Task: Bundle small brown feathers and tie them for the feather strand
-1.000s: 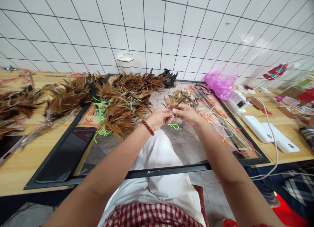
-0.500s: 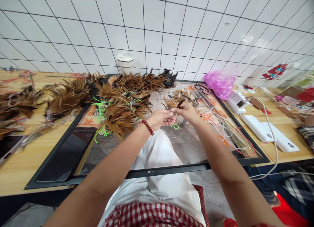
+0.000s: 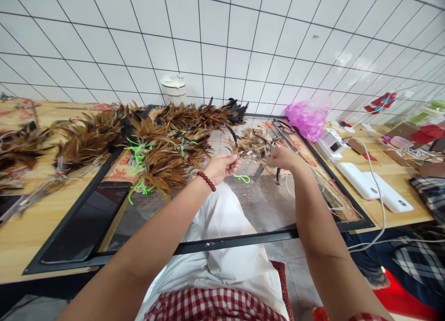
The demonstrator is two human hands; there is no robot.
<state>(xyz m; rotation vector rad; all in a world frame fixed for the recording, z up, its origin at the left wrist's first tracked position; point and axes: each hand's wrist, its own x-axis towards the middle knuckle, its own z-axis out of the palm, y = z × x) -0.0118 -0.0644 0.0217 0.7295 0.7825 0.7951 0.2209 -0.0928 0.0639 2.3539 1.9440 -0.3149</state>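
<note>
A small bunch of brown feathers (image 3: 232, 150) sits pinched in the left hand (image 3: 222, 166) over the glass desk (image 3: 264, 214), while the right hand (image 3: 283, 158) reaches into the loose feather pile (image 3: 255, 142) just beyond, fingers closed on something I cannot make out. The step looks like gathering feathers into a bundle; next calls for bringing a picked feather across, quills aligned.

Soft, fluffy brown feathers (image 3: 167, 159) lie in bundles at the centre left of the frame, on a smooth, glossy glass pane (image 3: 264, 210) edged by a matt black frame (image 3: 104, 173). The table (image 3: 31, 233) at lower left looks like pale wood grain. Glazed white tiles (image 3: 215, 38) fill the top; crinkled pink plastic (image 3: 308, 119) shines upper right.
</note>
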